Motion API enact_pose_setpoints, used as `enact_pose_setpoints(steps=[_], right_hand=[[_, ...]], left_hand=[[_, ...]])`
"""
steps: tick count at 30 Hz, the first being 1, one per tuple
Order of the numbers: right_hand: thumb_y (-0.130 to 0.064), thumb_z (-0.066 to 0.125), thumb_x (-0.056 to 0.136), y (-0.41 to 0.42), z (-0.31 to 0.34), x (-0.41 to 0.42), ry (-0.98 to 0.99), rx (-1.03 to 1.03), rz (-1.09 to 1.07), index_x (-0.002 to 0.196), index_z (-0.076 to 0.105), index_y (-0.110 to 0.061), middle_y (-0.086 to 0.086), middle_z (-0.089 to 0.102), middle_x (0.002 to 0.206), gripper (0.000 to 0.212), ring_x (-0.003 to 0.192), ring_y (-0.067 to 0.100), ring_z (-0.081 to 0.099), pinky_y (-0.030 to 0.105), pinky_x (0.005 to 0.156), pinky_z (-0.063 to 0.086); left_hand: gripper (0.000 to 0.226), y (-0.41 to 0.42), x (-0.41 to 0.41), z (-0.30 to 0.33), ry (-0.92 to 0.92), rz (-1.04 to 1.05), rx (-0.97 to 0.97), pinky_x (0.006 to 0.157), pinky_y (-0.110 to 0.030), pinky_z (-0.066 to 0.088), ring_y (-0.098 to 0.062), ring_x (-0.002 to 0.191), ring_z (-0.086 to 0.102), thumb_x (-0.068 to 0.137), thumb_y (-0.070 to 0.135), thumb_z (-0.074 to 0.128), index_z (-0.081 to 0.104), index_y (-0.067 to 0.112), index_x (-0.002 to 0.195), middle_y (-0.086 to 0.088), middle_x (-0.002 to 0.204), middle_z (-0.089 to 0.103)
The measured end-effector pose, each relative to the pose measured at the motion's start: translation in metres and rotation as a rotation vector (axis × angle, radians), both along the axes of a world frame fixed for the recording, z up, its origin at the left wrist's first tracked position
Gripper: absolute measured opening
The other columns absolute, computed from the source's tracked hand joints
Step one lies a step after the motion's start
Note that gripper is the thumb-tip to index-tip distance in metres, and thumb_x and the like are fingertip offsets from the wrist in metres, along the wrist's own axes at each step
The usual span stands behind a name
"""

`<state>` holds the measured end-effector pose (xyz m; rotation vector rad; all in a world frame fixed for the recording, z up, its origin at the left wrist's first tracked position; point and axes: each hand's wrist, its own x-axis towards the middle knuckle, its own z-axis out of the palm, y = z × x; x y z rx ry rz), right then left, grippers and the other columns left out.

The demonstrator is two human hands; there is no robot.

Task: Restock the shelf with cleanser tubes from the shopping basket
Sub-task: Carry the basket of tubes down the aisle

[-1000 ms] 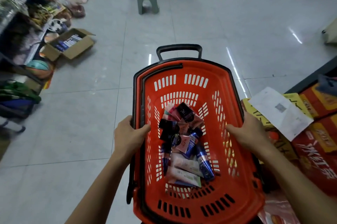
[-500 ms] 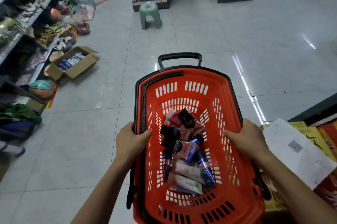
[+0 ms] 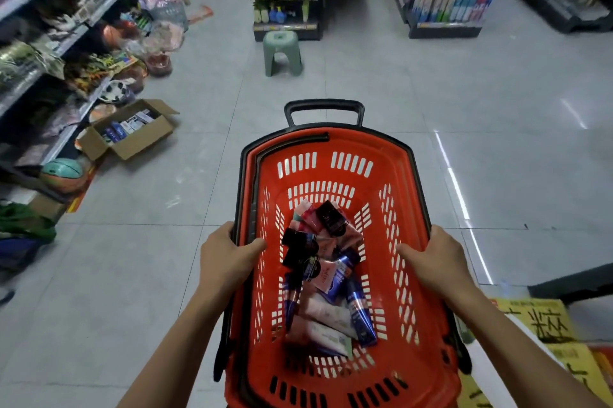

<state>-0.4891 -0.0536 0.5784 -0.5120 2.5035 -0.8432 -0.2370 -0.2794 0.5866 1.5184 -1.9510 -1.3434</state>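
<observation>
- Right, the red shopping basket (image 3: 335,175) is the landmark, and in its bottom lies a heap of cleanser tubes (image 3: 326,278), dark, blue and pale ones jumbled together
- Left of the basket, an open cardboard box (image 3: 132,137) on the floor holds small packs
- Left hand (image 3: 229,258) clamped on the basket's left rim, right hand (image 3: 431,261) clamped on its right rim
- Tubes sit between both hands, just below them, untouched

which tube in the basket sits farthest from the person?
The black tube, lying at the pile's far end; the blue and pale tubes lie nearer the hands.
</observation>
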Motion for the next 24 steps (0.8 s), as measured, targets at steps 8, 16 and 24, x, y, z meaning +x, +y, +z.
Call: enact_pose_setpoints(steps=[8, 16, 24], right_hand=[[-0.048, 0.073, 0.087, -0.106, -0.014, -0.060, -0.024, 0.023, 0.004, 0.119, 0.054, -0.018, 0.003, 0.069, 0.109, 0.048, 0.087, 0.022, 0.070, 0.037, 0.077, 0.057], [-0.048, 0.071, 0.088, -0.236, 0.003, -0.106, 0.009, 0.037, -0.068, 0.121, 0.052, -0.016, 0.002, 0.065, 0.107, 0.050, 0.086, 0.023, 0.066, 0.038, 0.078, 0.055], [-0.046, 0.071, 0.089, -0.319, 0.008, -0.148, 0.043, 0.056, -0.107, 0.118, 0.053, -0.016, 0.006, 0.067, 0.109, 0.045, 0.082, 0.022, 0.064, 0.035, 0.075, 0.053]], left_hand=[[0.039, -0.104, -0.056, -0.022, -0.003, 0.017, 0.044, 0.070, -0.030, 0.062, -0.017, 0.075, 0.078, 0.087, 0.043, 0.079, 0.062, 0.020, 0.113, 0.004, 0.096, 0.077], [0.035, -0.249, -0.118, -0.003, 0.032, -0.049, 0.024, 0.073, -0.031, 0.062, -0.015, 0.077, 0.077, 0.087, 0.041, 0.080, 0.062, 0.022, 0.110, 0.007, 0.094, 0.075], [0.035, -0.342, -0.174, 0.004, 0.033, -0.097, 0.044, 0.078, -0.036, 0.063, -0.016, 0.079, 0.077, 0.087, 0.041, 0.079, 0.062, 0.023, 0.112, 0.007, 0.096, 0.076]])
